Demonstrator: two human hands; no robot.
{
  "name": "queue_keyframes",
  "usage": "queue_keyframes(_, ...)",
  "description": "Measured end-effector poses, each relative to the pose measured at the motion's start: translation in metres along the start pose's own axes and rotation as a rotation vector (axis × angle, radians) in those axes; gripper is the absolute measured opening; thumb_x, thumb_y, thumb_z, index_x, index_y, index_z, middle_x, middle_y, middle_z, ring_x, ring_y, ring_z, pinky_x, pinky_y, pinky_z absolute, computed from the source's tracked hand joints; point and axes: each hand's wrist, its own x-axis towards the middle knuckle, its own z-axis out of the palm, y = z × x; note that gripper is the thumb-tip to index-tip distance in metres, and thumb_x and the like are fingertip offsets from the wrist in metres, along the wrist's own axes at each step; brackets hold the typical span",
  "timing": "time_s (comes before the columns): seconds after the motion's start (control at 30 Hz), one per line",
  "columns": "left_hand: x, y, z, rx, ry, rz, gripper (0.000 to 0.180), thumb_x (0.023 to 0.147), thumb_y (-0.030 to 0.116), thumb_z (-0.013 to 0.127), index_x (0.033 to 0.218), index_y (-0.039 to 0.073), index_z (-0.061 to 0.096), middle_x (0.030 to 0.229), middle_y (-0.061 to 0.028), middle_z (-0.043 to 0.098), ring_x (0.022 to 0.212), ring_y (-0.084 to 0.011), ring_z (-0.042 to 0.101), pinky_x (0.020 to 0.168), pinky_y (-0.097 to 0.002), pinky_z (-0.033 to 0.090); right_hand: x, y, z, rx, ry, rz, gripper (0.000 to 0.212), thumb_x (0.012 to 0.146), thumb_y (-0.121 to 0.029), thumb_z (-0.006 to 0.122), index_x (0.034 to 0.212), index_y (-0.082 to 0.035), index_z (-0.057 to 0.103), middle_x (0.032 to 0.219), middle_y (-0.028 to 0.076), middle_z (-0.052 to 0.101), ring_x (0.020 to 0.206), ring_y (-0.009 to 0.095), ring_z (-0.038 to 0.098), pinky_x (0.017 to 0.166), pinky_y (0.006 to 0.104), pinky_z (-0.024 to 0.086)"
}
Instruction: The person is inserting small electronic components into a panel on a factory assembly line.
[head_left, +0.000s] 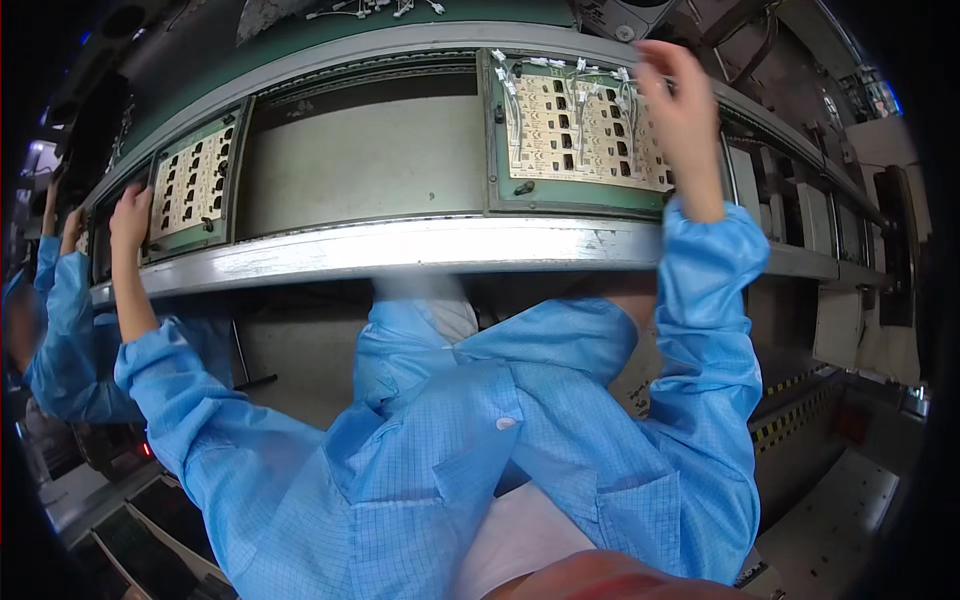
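My right hand (pixel 685 125) hangs over the right end of a circuit board panel (pixel 590 130) in a green carrier (pixel 575 197). Its fingers are curved and apart, and I see nothing between them. White wire leads with small connectors (pixel 515 110) lie across this panel, among rows of black components. Far to the left, my left hand (pixel 130 218) has its fingers curled at the left edge of a second carrier (pixel 187 240). What they grip there, if anything, is hidden. The panel (pixel 190 178) in that carrier bears black components, and I see no wires on it.
Both carriers sit on a conveyor line with a shiny metal front rail (pixel 430 243). A grey plate (pixel 360 160) shows between them. More white leads (pixel 375 10) lie on the green surface behind. At far left, a co-worker's blue sleeve (pixel 65 300) reaches to the same line.
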Motion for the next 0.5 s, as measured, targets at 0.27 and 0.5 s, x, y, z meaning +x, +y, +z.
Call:
queue_keyframes(0.27,0.005,-0.058,0.030,-0.238,0.028,-0.136,0.082,0.100,0.070,0.041,0.138,-0.001,0.060,0.135,-0.0313,0.061,0.134,-0.0378,0.056,0.111,-0.0438,0.041,-0.001,-0.097,0.091,-0.375,-0.212,-0.085,0.082,0.085,-0.030,0.073,0.156,-0.016,0.035,0.152,0.028,0.038,0.147,0.045,0.031,0.115,0.0745,0.017)
queue_keyframes(0.5,0.014,-0.043,0.070,-0.484,-0.035,0.017,0.076,0.105,0.062,0.043,0.138,-0.005,0.060,0.132,-0.0263,0.065,0.130,-0.0362,0.059,0.109,-0.0364,0.042,-0.021,-0.072,0.091,-0.517,-0.186,-0.014,0.087,0.080,-0.020,0.076,0.156,-0.012,0.036,0.156,0.028,0.035,0.151,0.045,0.027,0.116,0.0750,0.015)
